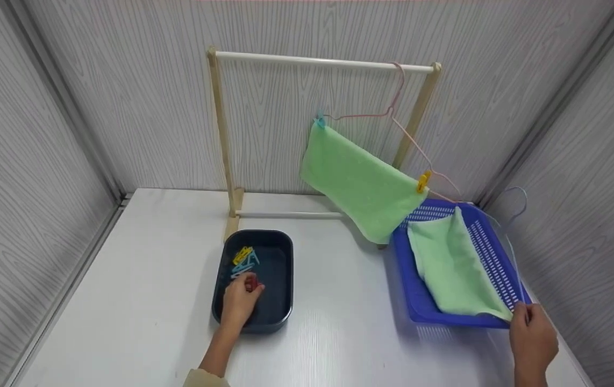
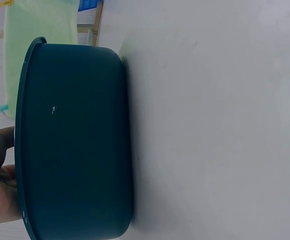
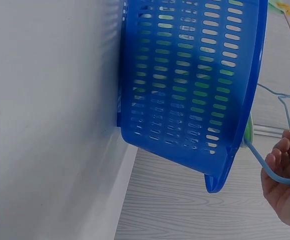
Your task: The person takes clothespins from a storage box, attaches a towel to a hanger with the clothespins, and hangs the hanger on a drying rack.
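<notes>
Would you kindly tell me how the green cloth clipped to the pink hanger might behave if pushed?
The green cloth would probably bend rather than resist, since its lower edge hangs loose. It would likely swing, as the pink hanger hangs by its hook from the white rod.

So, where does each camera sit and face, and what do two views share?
Head: worn there, looking down and forward over dark tub; left grip, right grip, forearms show.
Left wrist: worn there, facing the tub's outer side; part of left grip shows.
Right wrist: worn there, facing slotted blue basket; right grip shows.
Head and right wrist share basket and blue hanger.
</notes>
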The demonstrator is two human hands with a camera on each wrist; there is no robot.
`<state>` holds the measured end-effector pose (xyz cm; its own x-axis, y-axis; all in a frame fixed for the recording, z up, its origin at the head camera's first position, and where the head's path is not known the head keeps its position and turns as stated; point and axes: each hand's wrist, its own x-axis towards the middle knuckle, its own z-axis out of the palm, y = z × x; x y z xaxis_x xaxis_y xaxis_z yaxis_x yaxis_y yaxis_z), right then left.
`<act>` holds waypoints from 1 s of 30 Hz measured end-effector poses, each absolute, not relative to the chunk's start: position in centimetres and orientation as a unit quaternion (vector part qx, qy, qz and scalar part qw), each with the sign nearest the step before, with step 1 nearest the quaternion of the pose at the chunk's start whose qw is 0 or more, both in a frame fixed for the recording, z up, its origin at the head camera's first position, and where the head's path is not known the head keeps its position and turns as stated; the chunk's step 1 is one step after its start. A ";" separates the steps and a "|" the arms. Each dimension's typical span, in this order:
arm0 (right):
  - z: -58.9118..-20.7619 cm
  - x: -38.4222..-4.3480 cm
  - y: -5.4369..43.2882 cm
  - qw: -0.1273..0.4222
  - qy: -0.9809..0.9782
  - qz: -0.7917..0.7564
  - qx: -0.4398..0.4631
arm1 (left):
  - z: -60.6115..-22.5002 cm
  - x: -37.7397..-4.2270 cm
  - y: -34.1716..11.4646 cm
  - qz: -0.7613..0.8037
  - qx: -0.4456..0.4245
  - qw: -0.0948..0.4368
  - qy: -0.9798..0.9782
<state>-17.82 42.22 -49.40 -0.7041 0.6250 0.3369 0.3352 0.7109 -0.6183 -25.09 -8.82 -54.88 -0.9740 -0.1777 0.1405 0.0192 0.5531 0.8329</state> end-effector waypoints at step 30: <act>-48.8 -17.9 41.7 0.383 -0.785 0.406 -0.270 | -54.7 -24.9 -8.5 -0.467 0.059 0.091 -0.878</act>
<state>-17.90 41.68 -48.81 -0.5603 0.7350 0.3818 0.1138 0.5249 -0.8435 -24.89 -8.52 -54.69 -0.9767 -0.1878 0.1042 -0.0187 0.5578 0.8297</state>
